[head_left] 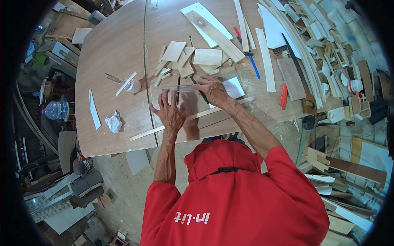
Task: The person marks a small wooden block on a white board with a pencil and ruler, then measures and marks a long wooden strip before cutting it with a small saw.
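Note:
My left hand point(169, 110) lies palm down near the table's front edge, fingers spread, with its fingertips on a clear ruler point(185, 88). A thin dark stick point(178, 91) lies beside those fingertips. To its right, my right hand point(213, 91) is closed around a slim dark tool point(193, 79); its kind is hidden by the fingers. The ruler's right end reaches that hand. A white piece of board point(233, 87) sits just right of it. Below both hands, a long narrow wood strip point(147, 133) runs across the table's front.
Thin wood offcuts point(174, 51) are heaped beyond my hands. A cup with sticks point(133, 85) and a crumpled white cloth point(114, 122) stand left. To the right lie a blue-handled tool point(254, 66), a red cutter point(283, 96), a handsaw point(308, 102) and long strips point(266, 61).

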